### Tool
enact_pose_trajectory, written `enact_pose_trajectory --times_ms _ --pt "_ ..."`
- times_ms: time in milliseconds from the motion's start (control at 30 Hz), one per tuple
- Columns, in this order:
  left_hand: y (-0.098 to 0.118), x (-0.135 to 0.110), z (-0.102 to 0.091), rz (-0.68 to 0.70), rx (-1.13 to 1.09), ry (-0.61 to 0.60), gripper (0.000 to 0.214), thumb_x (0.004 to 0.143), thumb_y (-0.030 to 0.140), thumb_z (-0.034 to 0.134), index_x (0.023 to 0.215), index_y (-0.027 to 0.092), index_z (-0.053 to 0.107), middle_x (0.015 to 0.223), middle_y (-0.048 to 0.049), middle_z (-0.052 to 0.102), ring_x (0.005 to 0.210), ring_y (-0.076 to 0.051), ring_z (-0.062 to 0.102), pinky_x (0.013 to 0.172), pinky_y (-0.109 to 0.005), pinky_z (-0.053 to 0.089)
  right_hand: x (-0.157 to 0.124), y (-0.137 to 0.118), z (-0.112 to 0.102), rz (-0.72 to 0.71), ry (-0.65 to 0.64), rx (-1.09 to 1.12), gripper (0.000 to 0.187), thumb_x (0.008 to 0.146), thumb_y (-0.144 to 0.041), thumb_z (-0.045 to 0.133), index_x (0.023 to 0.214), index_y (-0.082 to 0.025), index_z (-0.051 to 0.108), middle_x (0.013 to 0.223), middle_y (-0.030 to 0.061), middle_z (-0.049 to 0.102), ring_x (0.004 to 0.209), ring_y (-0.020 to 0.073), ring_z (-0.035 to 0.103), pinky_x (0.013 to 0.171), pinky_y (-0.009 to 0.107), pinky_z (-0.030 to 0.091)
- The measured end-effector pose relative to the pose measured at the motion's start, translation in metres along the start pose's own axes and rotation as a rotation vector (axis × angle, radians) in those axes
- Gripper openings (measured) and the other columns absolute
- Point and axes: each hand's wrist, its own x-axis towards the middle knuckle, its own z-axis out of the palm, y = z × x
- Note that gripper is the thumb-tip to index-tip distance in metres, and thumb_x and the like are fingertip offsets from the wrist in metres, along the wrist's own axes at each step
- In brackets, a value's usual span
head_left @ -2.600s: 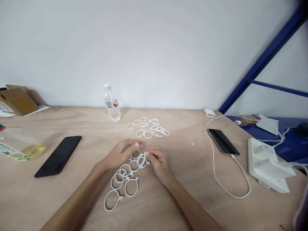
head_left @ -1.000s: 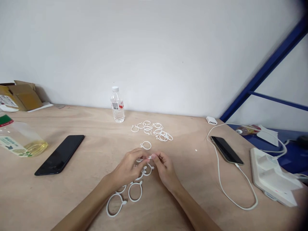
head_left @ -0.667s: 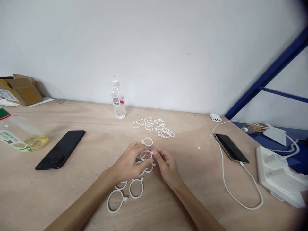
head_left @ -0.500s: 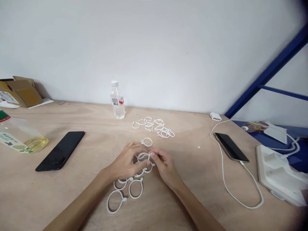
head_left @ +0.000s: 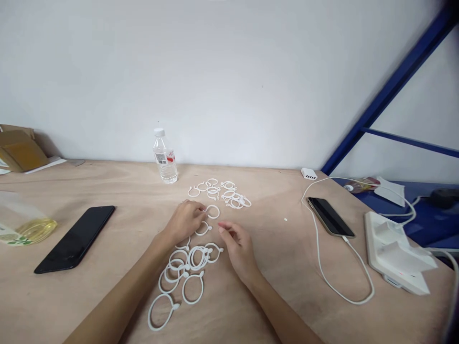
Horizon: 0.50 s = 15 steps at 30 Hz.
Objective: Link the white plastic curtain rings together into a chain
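Observation:
Several white plastic rings, each with a small knob, lie on the wooden table. My left hand (head_left: pixel 186 220) is closed, its bunched fingertips at the knob of a single white ring (head_left: pixel 213 211); the exact contact is small and partly hidden. Another ring (head_left: pixel 209 229) lies just below those fingers. My right hand (head_left: pixel 238 246) hovers to the right with curled fingers, thumb and forefinger slightly apart and nothing between them. Near my forearms, a cluster of overlapping rings (head_left: pixel 191 258) spreads toward me. A second group of rings (head_left: pixel 234 196) lies farther back.
A water bottle (head_left: pixel 166 165) stands by the wall. On the left are a black phone (head_left: pixel 76 239), an oil bottle (head_left: pixel 27 231) and a cardboard box (head_left: pixel 23 150). At right, a charging phone (head_left: pixel 330 216), its white cable (head_left: pixel 320 253) and a white charging dock (head_left: pixel 394 258) occupy the table.
My hands have parted. The ring between them now lies with the near cluster, and my left hand has moved up to the single ring. The whole view has shifted slightly.

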Motion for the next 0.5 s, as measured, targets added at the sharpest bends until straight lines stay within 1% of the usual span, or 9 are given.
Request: enact_pose_trajectory --times_ms 67,100,133,167,267,333,400,500 --pt "0.011 -0.004 -0.012 0.032 -0.030 -0.042 0.024 0.084 0.035 0.051 0.092 0.020 0.069 0.095 -0.0056 0.071 0.092 -0.023 0.062 0.082 -0.034 0.045 0.001 0.004 0.001 0.024 0.078 0.015 0.030 0.081 -0.030 0.058 0.109 -0.019 0.064 0.093 0.0056 0.063 0.080 0.0177 0.058 0.074 0.031 0.047" --pt "0.017 -0.006 -0.017 0.062 -0.050 -0.062 0.023 0.084 0.034 0.051 0.090 0.021 0.069 0.092 -0.0045 0.070 0.088 -0.022 0.062 0.079 -0.032 0.046 0.001 0.004 0.002 0.013 0.096 0.017 0.036 0.081 -0.030 0.059 0.115 -0.020 0.061 0.095 0.0055 0.062 0.081 0.0175 0.058 0.073 0.031 0.047" --pt "0.023 -0.009 -0.022 0.096 -0.069 -0.073 0.022 0.084 0.034 0.052 0.089 0.021 0.068 0.090 -0.0034 0.070 0.085 -0.020 0.062 0.077 -0.030 0.047 0.001 0.004 0.002 -0.007 0.098 0.008 0.039 0.080 -0.030 0.061 0.117 -0.020 0.060 0.094 0.0053 0.061 0.080 0.0173 0.057 0.071 0.030 0.047" --pt "0.029 -0.012 -0.026 0.130 -0.085 -0.070 0.020 0.084 0.033 0.052 0.087 0.021 0.068 0.088 -0.0025 0.070 0.083 -0.019 0.062 0.075 -0.029 0.047 0.001 0.003 0.002 -0.031 0.086 -0.012 0.037 0.079 -0.030 0.061 0.115 -0.020 0.061 0.092 0.0050 0.061 0.079 0.0170 0.057 0.069 0.029 0.047" --pt "0.044 -0.018 -0.031 0.203 -0.132 -0.012 0.016 0.084 0.030 0.053 0.083 0.021 0.066 0.083 -0.0012 0.068 0.079 -0.017 0.061 0.073 -0.027 0.046 -0.001 -0.003 0.002 -0.080 -0.003 -0.054 0.023 0.082 -0.032 0.059 0.099 -0.020 0.068 0.087 0.0049 0.063 0.075 0.0166 0.056 0.065 0.027 0.045" --pt "0.049 -0.019 -0.029 0.224 -0.188 0.028 0.014 0.083 0.028 0.054 0.082 0.019 0.065 0.080 -0.0013 0.067 0.078 -0.016 0.060 0.073 -0.027 0.046 -0.003 -0.008 0.001 -0.087 -0.076 0.003 0.023 0.086 -0.033 0.054 0.098 -0.019 0.069 0.089 0.0052 0.066 0.076 0.0164 0.057 0.066 0.027 0.045" --pt "0.051 -0.020 -0.025 0.226 -0.274 0.071 0.013 0.083 0.028 0.055 0.081 0.019 0.065 0.082 -0.0022 0.068 0.080 -0.016 0.061 0.075 -0.027 0.047 -0.005 -0.012 0.000 -0.069 -0.141 0.107 0.026 0.088 -0.033 0.050 0.100 -0.019 0.068 0.088 0.0048 0.067 0.077 0.0168 0.059 0.068 0.028 0.047" --pt "0.051 -0.019 -0.018 0.178 -0.389 0.120 0.016 0.083 0.029 0.055 0.076 0.018 0.065 0.081 -0.0032 0.068 0.079 -0.016 0.061 0.076 -0.027 0.048 -0.007 -0.013 -0.002 -0.025 -0.208 0.227 0.024 0.087 -0.033 0.052 0.097 -0.018 0.067 0.085 0.0038 0.068 0.080 0.0180 0.061 0.072 0.029 0.048"
